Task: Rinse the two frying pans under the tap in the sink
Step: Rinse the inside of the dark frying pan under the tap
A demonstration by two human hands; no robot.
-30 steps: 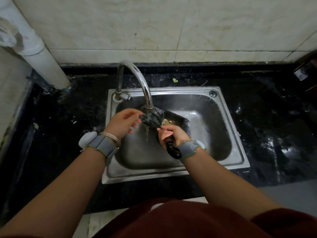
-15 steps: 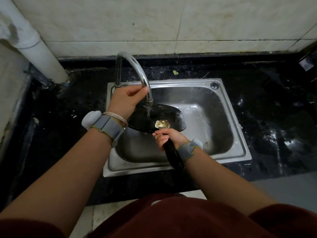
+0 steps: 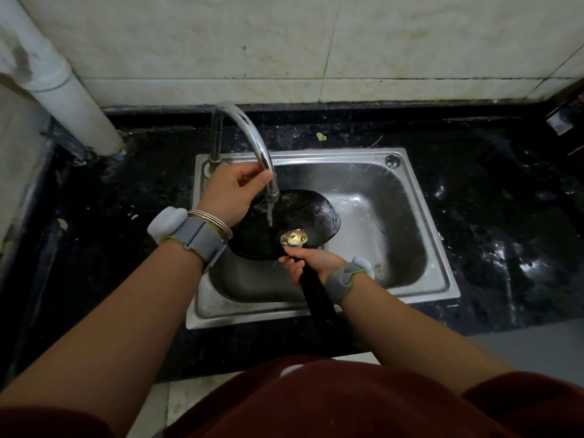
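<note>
Water (image 3: 269, 213) hits the frying pan (image 3: 311, 213), right hand (image 3: 311, 263) gripping its handle (image 3: 317, 298); left hand (image 3: 232, 192) has quit the pan to clasp the tap spout (image 3: 249, 134) mid-frame, probably redirecting the rinse.

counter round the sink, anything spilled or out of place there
A small green scrap lies on the black counter behind the sink, and pale splash marks speckle the counter to the sink's right. Nothing else there looks askew or damaged.
</note>
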